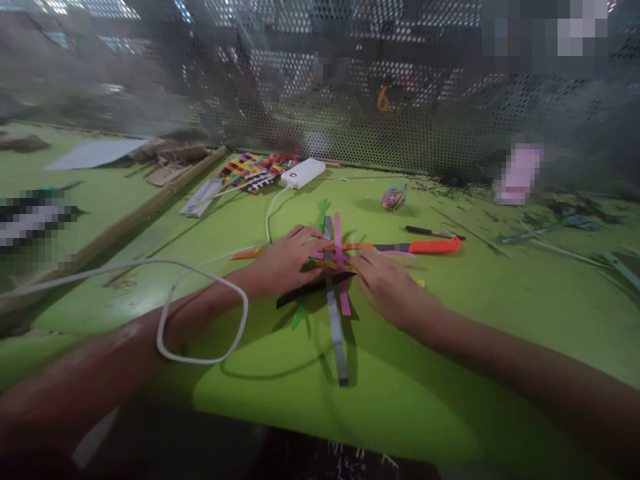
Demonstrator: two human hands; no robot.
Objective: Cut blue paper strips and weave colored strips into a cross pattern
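Observation:
Several flat coloured strips cross one another in a small loose weave on the green table (400, 387). Among them, a long grey strip (336, 333) points toward me, with a shorter pink strip (345, 300) beside it. A black strip (305, 291) slants out below my left hand (290, 261), whose fingers and thumb are closed on the left part of the woven strips. On the right side, my right hand (390, 283) pinches strip ends near the crossing; its fingertips partly hide which ones. Just beyond it lies a knife with an orange handle (435, 247).
A white power bank (303, 173) trails a white cable (203, 362) that loops over my left forearm. Behind are a colourful woven piece (250, 170), a ball of thin strands (394, 198) and a black-handled tool (425, 231). A wooden pole (150, 200) runs along the left; perforated mesh (350, 127) stands behind.

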